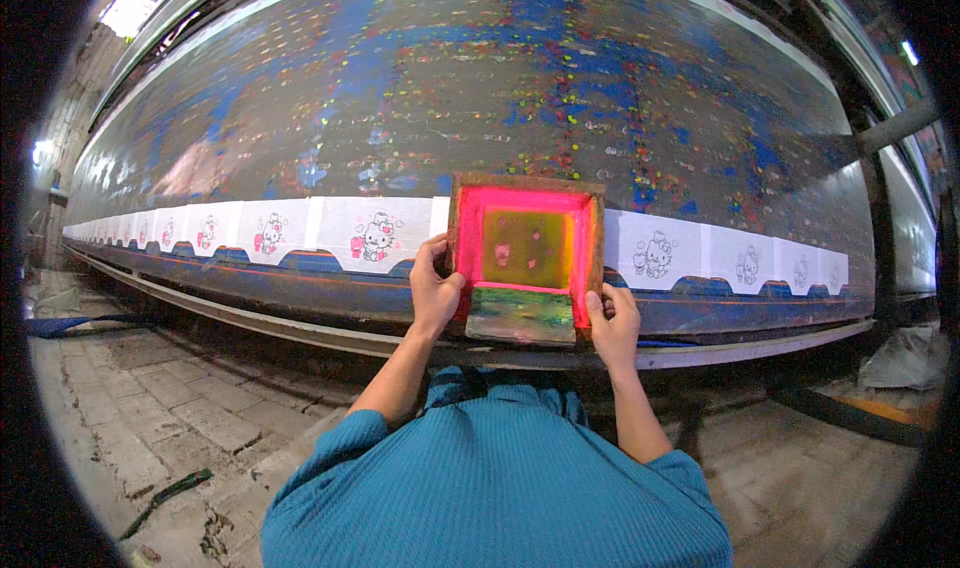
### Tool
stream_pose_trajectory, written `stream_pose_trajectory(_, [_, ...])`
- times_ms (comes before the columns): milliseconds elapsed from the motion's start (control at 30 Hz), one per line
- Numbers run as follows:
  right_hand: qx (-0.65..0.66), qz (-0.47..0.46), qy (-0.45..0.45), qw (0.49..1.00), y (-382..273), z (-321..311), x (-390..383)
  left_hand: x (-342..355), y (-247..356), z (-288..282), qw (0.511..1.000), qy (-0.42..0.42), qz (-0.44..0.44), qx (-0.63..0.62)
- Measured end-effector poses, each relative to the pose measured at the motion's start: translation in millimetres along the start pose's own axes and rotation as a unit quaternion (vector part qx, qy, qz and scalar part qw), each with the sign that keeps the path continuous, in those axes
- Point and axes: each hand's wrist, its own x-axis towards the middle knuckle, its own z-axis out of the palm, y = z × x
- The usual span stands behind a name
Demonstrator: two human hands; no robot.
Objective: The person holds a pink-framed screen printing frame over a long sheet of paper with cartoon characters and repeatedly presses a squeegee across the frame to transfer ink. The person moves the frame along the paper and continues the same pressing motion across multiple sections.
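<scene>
A wooden-framed printing screen (527, 249), with bright pink ink round its inner edges and a yellowish mesh in the middle, is held between my two hands. My left hand (435, 288) is closed on the frame's left side, fingers along its edge. On the right side, my right hand (613, 315) grips the frame near its lower corner. The screen covers part of a row of white cut pieces. To its left, a printed white piece (372, 234) bears a cartoon figure with pink details; to its right, another white piece (655, 251) shows mainly black outlines.
A long dark table (420, 108), spotted with blue, red and yellow paint, stretches ahead. Along its near edge runs a metal rail (300, 321). Paved floor (150, 408) lies at the left, and a clear plastic bag (903, 358) sits at the far right.
</scene>
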Motion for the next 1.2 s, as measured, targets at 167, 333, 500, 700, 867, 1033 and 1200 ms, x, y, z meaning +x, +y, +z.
stream_pose_trajectory(167, [0.01, 0.0, -0.009, 1.0, 5.8, -1.8, 0.6, -1.1, 1.6, -1.0, 0.999, 0.008, 0.005, 0.034])
stream_pose_trajectory(333, [-0.095, -0.238, -0.02, 0.966, -30.1, -7.0, -17.9, 2.4, -1.5, -4.5, 1.0, 0.008, -0.006, 0.023])
stream_pose_trajectory(500, [-0.182, -0.356, -0.223, 0.889, -64.6, 0.4, -26.5, 2.9, -3.6, -6.7, 1.0, 0.021, -0.008, 0.006])
stream_pose_trajectory(700, [-0.184, -0.348, -0.136, 0.909, -78.2, 18.6, -6.0, 4.8, -3.7, -10.3, 0.998, 0.007, -0.046, -0.032])
stream_pose_trajectory(867, [-0.18, -0.328, -0.135, 0.917, -82.8, 17.1, -4.1, 3.7, -6.8, -10.7, 0.997, -0.01, -0.04, -0.06])
stream_pose_trajectory(1033, [-0.189, -0.367, -0.123, 0.903, -70.6, 22.1, -12.3, 4.3, -4.6, -9.9, 0.998, -0.009, -0.041, -0.053])
stream_pose_trajectory(1200, [-0.208, -0.415, -0.042, 0.885, -62.7, 52.3, 48.8, 3.3, -0.6, -8.7, 1.0, -0.001, -0.005, -0.021])
